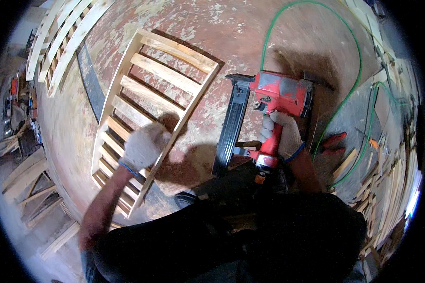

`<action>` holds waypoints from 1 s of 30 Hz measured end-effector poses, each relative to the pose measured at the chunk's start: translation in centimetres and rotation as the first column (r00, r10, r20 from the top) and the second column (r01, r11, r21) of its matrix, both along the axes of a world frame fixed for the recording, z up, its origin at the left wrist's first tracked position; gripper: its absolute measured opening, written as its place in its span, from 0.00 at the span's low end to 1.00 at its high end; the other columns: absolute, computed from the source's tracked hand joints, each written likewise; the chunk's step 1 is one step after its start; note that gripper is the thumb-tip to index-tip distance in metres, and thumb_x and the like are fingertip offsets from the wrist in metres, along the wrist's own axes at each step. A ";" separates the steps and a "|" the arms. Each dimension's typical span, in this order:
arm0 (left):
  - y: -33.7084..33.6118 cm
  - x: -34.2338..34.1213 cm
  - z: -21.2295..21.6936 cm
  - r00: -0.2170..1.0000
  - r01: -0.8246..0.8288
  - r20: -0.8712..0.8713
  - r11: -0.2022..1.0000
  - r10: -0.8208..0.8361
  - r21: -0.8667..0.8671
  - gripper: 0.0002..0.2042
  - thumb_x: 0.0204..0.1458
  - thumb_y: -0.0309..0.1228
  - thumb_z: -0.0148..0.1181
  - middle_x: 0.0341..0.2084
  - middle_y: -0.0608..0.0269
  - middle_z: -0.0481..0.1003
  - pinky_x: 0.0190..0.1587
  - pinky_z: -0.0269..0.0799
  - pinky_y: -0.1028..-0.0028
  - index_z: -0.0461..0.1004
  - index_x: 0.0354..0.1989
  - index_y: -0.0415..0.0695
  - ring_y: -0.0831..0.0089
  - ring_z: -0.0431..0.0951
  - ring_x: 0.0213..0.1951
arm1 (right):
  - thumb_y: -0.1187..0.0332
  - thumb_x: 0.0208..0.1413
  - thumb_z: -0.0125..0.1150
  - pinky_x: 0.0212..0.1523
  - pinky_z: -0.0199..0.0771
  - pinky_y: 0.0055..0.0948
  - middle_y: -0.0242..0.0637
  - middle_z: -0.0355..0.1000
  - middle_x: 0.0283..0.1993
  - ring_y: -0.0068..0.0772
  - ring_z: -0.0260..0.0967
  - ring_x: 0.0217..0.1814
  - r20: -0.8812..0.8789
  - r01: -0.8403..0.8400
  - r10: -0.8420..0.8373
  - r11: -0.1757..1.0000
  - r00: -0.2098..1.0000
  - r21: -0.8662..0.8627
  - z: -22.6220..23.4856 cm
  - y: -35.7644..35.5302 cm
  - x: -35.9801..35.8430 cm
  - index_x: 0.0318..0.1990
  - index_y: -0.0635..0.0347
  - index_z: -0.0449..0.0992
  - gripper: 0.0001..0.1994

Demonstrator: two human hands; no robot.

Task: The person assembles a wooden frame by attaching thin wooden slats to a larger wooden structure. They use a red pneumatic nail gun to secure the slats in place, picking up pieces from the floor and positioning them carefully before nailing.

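A ladder-like slatted wooden frame [165, 73] lies on the worn floor, left of centre, slanting away from me. My left hand [144, 148], in a pale work glove, is closed at the frame's right rail, over its slats; the fingertips are mostly hidden. On the right, my gloved right hand [288, 134] is wrapped round the handle of a red and black air nail gun [282, 96]. The gun is held above the floor, its black magazine [230, 127] toward the frame and apart from it. Its shadow falls behind it.
A green air hose [360, 52] loops over the floor at the right. Near it lie red-handled pliers [334, 140] and an orange-handled tool [373, 143]. Wooden strips [382, 188] are heaped at the right edge. Slatted panels [71, 45] stand at far left, with scrap wood [30, 177] nearer.
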State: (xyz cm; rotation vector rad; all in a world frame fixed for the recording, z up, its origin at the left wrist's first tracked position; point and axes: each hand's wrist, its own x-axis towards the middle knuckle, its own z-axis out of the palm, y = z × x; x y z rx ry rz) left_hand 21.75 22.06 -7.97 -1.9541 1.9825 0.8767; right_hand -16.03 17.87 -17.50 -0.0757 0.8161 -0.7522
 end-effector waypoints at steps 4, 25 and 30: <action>-7.4 0.4 1.0 0.966 0.244 0.150 0.929 -0.209 -0.280 0.27 0.60 0.34 0.60 0.57 0.48 0.73 0.55 0.74 0.55 0.65 0.67 0.44 0.47 0.77 0.53 | 0.54 0.58 0.61 0.33 0.65 0.30 0.24 0.60 0.22 0.25 0.62 0.26 0.093 0.061 -0.060 0.998 0.994 -0.016 0.1 1.1 1.6 0.26 0.50 0.67 0.16; -23.0 -6.0 -8.5 0.788 0.570 -0.137 0.796 -0.600 -0.204 0.20 0.47 0.28 0.60 0.51 0.51 0.78 0.61 0.70 0.59 0.80 0.52 0.48 0.51 0.77 0.54 | 0.57 0.55 0.61 0.30 0.59 0.32 0.24 0.59 0.24 0.25 0.57 0.24 0.292 0.137 -0.149 0.989 0.945 0.062 0.7 1.6 4.8 0.29 0.51 0.67 0.13; -23.4 -6.0 -8.3 0.792 0.569 -0.163 0.808 -0.588 -0.150 0.21 0.47 0.30 0.61 0.51 0.52 0.78 0.60 0.71 0.58 0.80 0.53 0.49 0.50 0.77 0.53 | 0.58 0.56 0.58 0.31 0.59 0.33 0.25 0.56 0.25 0.28 0.55 0.26 0.237 0.192 -0.214 0.975 0.948 0.112 0.7 1.8 4.9 0.26 0.52 0.64 0.14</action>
